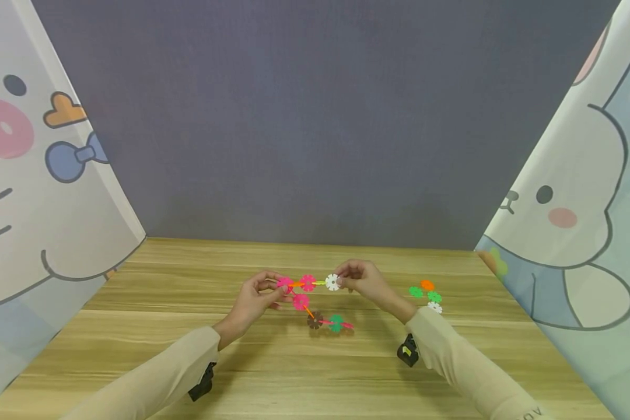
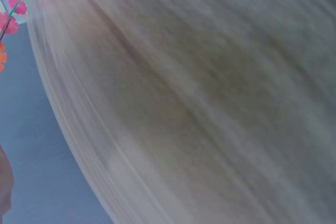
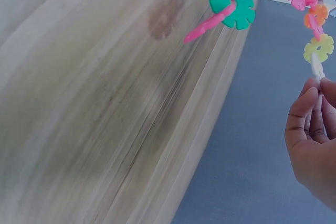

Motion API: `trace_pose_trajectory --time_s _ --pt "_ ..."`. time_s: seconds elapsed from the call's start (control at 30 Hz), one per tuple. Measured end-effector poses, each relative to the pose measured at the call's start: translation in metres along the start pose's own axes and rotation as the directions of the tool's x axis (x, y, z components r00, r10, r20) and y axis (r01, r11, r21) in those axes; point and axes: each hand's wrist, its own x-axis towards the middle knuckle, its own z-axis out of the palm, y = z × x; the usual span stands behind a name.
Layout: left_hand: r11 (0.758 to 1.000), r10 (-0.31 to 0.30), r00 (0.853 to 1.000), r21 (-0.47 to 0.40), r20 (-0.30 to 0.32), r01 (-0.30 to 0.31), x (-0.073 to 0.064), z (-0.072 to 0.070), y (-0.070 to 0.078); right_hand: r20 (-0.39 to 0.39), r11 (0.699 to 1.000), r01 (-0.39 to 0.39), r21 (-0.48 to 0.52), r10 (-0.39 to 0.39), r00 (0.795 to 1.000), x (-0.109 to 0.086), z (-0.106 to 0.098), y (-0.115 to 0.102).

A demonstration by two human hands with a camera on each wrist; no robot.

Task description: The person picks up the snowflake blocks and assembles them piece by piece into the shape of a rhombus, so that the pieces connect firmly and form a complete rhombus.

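A chain of notched plastic snowflake discs is held up over the table between two hands. My left hand (image 1: 254,297) pinches a pink disc (image 1: 284,284) at its left end. My right hand (image 1: 364,279) pinches the white disc (image 1: 331,282) between thumb and fingertips; the right wrist view shows that disc edge-on, slotted into a yellow disc (image 3: 318,48). Between the hands run orange, pink and yellow discs. From the left hand's side a lower branch hangs down through a pink disc (image 1: 301,301), a brown disc (image 1: 315,320) and a green disc (image 3: 232,3), ending in a pink disc (image 3: 210,23).
Right of the right hand, loose discs lie on the wooden table (image 1: 294,373): an orange one (image 1: 427,285), two green and a white one (image 1: 434,307). A dark grey panel (image 1: 310,128) stands behind the table, with cartoon-printed curtains (image 1: 572,245) on both sides.
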Motion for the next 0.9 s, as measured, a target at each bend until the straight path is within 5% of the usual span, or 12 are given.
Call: trace_pose_trajectory --time_s 0.6,0.9 --pt "1.000 0.001 0.999 -0.016 0.041 0.000 -0.0002 -0.0012 -0.0023 -0.045 0.999 0.043 0.002 -0.043 0.998 0.0004 0.0070 0.0021" --pt "0.999 0.038 0.987 0.025 0.159 -0.043 0.0002 -0.0060 -0.0037 -0.032 0.999 0.051 0.018 -0.050 0.998 -0.0009 0.0078 0.0021"
